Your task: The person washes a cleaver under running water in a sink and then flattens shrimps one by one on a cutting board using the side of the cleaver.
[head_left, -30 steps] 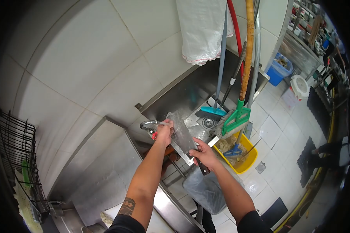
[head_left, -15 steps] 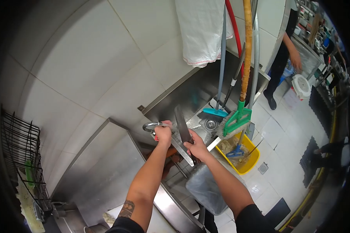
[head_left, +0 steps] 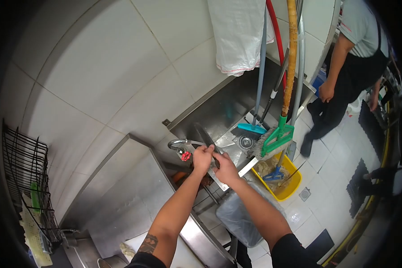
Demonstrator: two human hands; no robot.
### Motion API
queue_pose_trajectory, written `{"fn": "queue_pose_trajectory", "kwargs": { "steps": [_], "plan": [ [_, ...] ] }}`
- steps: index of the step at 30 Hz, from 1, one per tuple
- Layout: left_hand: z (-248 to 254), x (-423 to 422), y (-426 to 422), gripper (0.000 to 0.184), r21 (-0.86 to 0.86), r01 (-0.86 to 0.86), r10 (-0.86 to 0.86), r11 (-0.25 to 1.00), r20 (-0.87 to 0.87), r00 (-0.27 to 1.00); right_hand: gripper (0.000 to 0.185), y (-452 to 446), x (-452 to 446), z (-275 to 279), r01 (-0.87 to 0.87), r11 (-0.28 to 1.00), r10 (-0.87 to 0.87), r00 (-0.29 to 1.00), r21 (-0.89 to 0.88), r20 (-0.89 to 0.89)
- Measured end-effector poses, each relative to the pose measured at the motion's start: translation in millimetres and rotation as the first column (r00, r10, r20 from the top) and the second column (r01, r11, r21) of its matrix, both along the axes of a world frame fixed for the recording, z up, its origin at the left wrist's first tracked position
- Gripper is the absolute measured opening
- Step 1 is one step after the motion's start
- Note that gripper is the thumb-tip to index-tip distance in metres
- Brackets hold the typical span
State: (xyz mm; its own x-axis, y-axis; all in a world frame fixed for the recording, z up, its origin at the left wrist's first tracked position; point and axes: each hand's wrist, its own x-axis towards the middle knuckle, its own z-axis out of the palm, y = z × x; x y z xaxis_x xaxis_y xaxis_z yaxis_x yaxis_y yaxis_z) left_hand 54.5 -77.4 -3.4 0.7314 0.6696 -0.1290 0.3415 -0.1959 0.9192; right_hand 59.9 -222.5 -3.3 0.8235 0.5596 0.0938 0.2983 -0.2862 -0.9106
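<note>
At the far left of the frame, a black wire rack (head_left: 24, 174) is seen, with a steel counter (head_left: 116, 187) to the right of it. Near the centre, the red tap knob (head_left: 186, 156), largely covered by a hand half a second ago, is now left exposed below the curved faucet (head_left: 177, 142). The left hand (head_left: 203, 159) has been shifted rightward off the tap; its fingers are curled against the knife (head_left: 204, 134), though whether the blade is gripped or merely pressed cannot be told. The blade is held at the centre of the frame, slanted toward the upper left over the steel sink (head_left: 228, 100). Just beside the left hand, the right hand (head_left: 227, 169) is closed around the handle end, by which the handle is hidden. Farther right, a turquoise brush (head_left: 252, 129), a green broom head (head_left: 279, 142) and a yellow bucket (head_left: 295, 181) are seen. At the upper right, much more of a co-worker (head_left: 359, 69) is now shown than before.
</note>
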Motion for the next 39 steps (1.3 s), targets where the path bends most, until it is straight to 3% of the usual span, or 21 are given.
{"fn": "queue_pose_trajectory", "kwargs": {
  "steps": [1, 2, 3, 5, 7, 11, 15, 17, 21, 22, 23, 25, 27, 28, 29, 31, 33, 36, 37, 38, 39],
  "plan": [
    [0.6, 4.9, 2.3, 0.022, -0.178, -0.045, 0.018, 0.983, -0.148, 0.989, 0.069, -4.7, -2.9, 13.4, -0.027, 0.990, 0.030, 0.999, -0.141, 0.019],
    [1.3, 10.3, 5.7, 0.019, -0.327, -0.160, 0.121, 0.931, -0.137, 0.983, 0.061, -13.5, -8.7, 27.2, -0.091, 0.973, 0.094, 0.996, -0.214, 0.005],
    [-5.7, 15.8, 14.2, 0.019, -0.330, -0.159, 0.120, 0.930, -0.137, 0.983, 0.061, -20.6, -13.8, 33.8, -0.090, 0.972, 0.093, 0.996, -0.216, 0.005],
    [-19.1, 26.9, 33.6, 0.014, -0.610, -0.314, 0.332, 0.727, -0.088, 0.939, 0.064, -37.5, -27.1, 38.3, -0.076, 0.953, 0.095, 0.994, -0.293, 0.052],
    [-3.7, 33.7, 38.9, 0.014, -0.576, -0.381, 0.395, 0.723, -0.106, 0.912, 0.064, -59.6, -43.2, 36.7, 0.010, 0.947, 0.041, 0.987, -0.321, 0.153],
    [-4.5, 18.5, 38.4, 0.017, -0.666, -0.401, 0.485, 0.629, -0.067, 0.872, 0.063, -99.1, -64.9, 31.3, 0.048, 0.941, -0.038, 0.999, -0.334, 0.034],
    [-22.2, -21.2, 24.6, 0.042, -0.633, -0.564, 0.646, 0.529, -0.130, 0.752, 0.062, -122.6, -72.8, 34.3, 0.145, 0.985, -0.146, 0.989, -0.096, 0.000],
    [-28.2, -28.8, 27.6, 0.049, -0.722, -0.638, 0.709, 0.268, -0.300, 0.638, 0.061, -131.0, -77.0, 43.3, 0.128, 0.992, -0.128, 0.991, -0.010, -0.043],
    [-60.6, -24.3, 66.8, 0.058, -0.887, -0.428, 0.680, 0.174, -0.206, 0.704, 0.058, -144.4, -90.8, 46.2, 0.128, 0.991, -0.132, 0.983, -0.041, -0.124],
    [-62.3, -22.9, 70.9, 0.050, -0.880, -0.457, 0.706, 0.130, -0.242, 0.666, 0.058, -147.5, -94.6, 49.4, 0.122, 0.991, -0.129, 0.981, -0.057, -0.142],
    [-64.3, -24.4, 72.0, 0.050, -0.880, -0.458, 0.703, 0.128, -0.245, 0.668, 0.058, -150.2, -99.1, 52.2, 0.117, 0.990, -0.128, 0.979, -0.072, -0.160],
    [-56.4, -20.4, 68.9, 0.033, -0.776, -0.531, 0.729, 0.341, -0.139, 0.671, 0.058, -155.6, -110.0, 52.6, 0.133, 0.988, -0.147, 0.971, -0.085, -0.188],
    [-44.7, -13.2, 50.8, 0.025, -0.719, -0.592, 0.753, 0.364, -0.147, 0.641, 0.057, -160.8, -121.5, 52.8, 0.146, 0.985, -0.164, 0.963, -0.097, -0.214],
    [-41.5, -9.1, 38.7, 0.026, -0.313, -0.760, 0.758, 0.569, -0.159, 0.633, 0.057, -163.3, -126.0, 53.0, 0.151, 0.984, -0.168, 0.967, -0.099, -0.193],
    [-37.5, -7.8, 30.5, 0.027, 0.163, -0.751, 0.768, 0.640, -0.170, 0.617, 0.057, -166.6, -129.2, 53.5, 0.152, 0.983, -0.168, 0.971, -0.105, -0.171],
    [-37.8, -13.6, 31.1, 0.033, 0.228, -0.686, 0.723, 0.691, -0.209, 0.659, 0.058, -170.9, -134.5, 57.4, 0.137, 0.982, -0.161, 0.969, -0.133, -0.185],
    [-35.3, -23.1, 34.9, 0.039, 0.466, -0.486, 0.643, 0.739, -0.273, 0.716, 0.058, -176.8, -137.8, 63.2, 0.106, 0.981, -0.139, 0.967, -0.160, -0.211],
    [-3.2, -23.9, 31.9, 0.054, 0.150, -0.445, 0.462, 0.883, -0.451, 0.764, 0.060, -172.6, -145.5, 68.2, 0.060, 0.990, -0.094, 0.954, -0.126, -0.286],
    [-19.9, -24.4, 33.5, 0.057, 0.025, -0.450, 0.428, 0.892, -0.361, 0.828, 0.060, -172.5, -144.7, 65.1, 0.042, 0.995, -0.065, 0.964, -0.092, -0.257],
    [13.7, -33.3, 21.1, 0.064, -0.277, -0.360, 0.313, 0.891, -0.200, 0.928, 0.061, -171.0, -142.4, 66.1, 0.009, 0.998, -0.021, 0.974, -0.058, -0.227],
    [40.5, -39.9, 17.2, 0.071, -0.361, -0.296, 0.237, 0.885, -0.197, 0.951, 0.059, -166.0, -142.7, 73.2, -0.007, 0.999, -0.003, 0.984, -0.054, -0.181]
  ]
}}
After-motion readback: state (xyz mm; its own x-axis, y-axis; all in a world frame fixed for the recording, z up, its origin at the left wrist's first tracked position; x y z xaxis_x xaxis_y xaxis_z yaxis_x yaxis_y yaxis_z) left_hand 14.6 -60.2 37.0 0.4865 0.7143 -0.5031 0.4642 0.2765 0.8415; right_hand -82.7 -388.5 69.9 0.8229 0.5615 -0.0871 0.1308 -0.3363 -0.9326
